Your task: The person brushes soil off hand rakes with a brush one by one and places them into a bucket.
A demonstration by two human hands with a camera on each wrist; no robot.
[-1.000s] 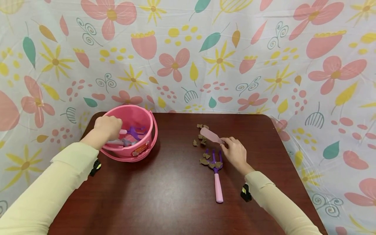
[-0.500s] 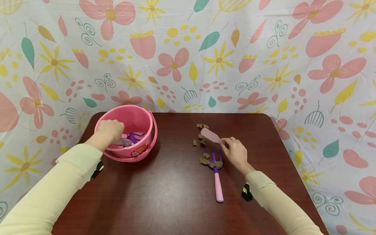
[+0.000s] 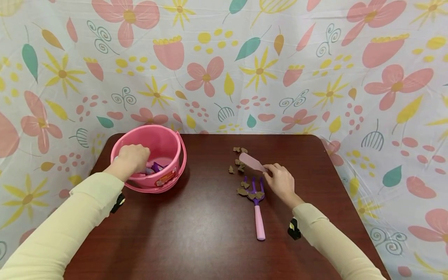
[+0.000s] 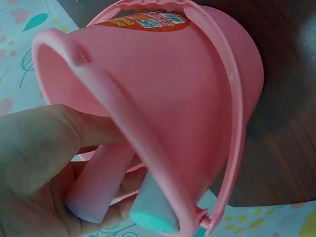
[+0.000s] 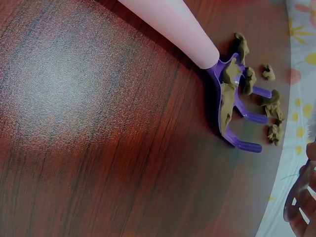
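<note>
My left hand (image 3: 131, 158) is inside the mouth of a pink bucket (image 4: 148, 74) at the table's left. In the left wrist view its thumb and fingers curl round a pink tool handle (image 4: 101, 182). Beside that, a grey handle with a teal end (image 4: 154, 205) leans at the rim. A purple tool part (image 3: 158, 167) shows low in the bucket. My right hand (image 3: 280, 182) pinches one end of a pale pink flat-bladed spatula (image 3: 251, 161). Near it lies a purple hand fork (image 5: 219, 98) with a pink handle, brown clay-like lumps (image 5: 228, 103) on its head.
More brown lumps (image 3: 240, 165) are scattered beyond the fork's tines, some near the spatula blade. A dark wood table (image 3: 196, 217) carries everything. Behind it hangs a flower-printed cloth (image 3: 210, 101). The bucket's handle (image 4: 236, 113) hangs down its outer side.
My left hand has shifted slightly right and lower in the bucket. The purple tool in there has turned and is more hidden. My right hand and the spatula stay put.
</note>
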